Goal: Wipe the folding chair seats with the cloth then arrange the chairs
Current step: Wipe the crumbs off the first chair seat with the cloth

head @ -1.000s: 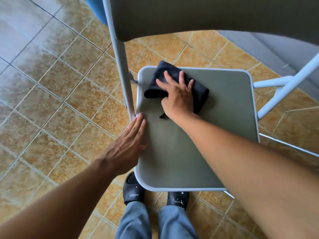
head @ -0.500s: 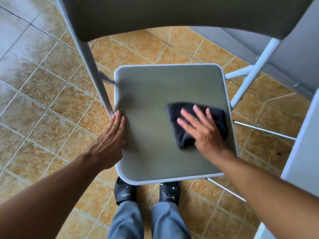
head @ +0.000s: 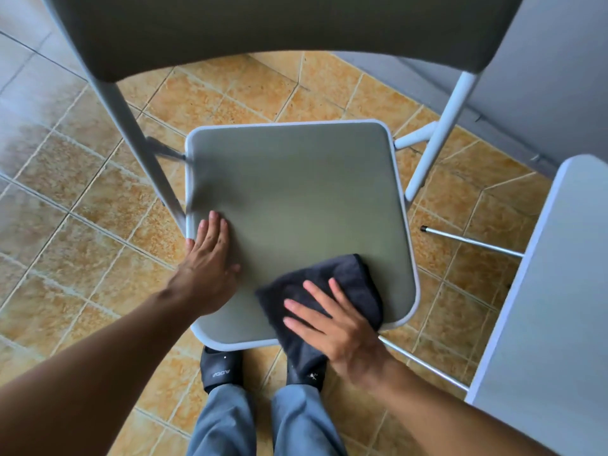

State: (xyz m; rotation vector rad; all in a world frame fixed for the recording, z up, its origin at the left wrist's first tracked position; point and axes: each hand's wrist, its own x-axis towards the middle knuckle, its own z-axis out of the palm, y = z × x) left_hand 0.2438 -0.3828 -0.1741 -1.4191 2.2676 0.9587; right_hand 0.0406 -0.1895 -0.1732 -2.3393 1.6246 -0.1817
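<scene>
A folding chair stands right below me, its grey-green seat (head: 296, 192) framed in white and its backrest (head: 279, 28) across the top of the view. My right hand (head: 339, 320) lies flat with fingers spread on a dark folded cloth (head: 348, 278) at the seat's near right corner; part of the cloth hangs over the front edge. My left hand (head: 207, 258) rests flat on the seat's left edge, fingers together, holding nothing.
A second chair's pale seat (head: 546, 291) fills the right side, close to the first chair's right legs (head: 437, 133). A grey wall (head: 543, 77) runs along the back right. Orange floor tiles (head: 82, 209) spread to the left. My feet in black slippers (head: 220, 370) stand under the seat's front edge.
My right hand has swept the cloth from the seat's far left corner across to the near right corner. The left hand has stayed on the left edge.
</scene>
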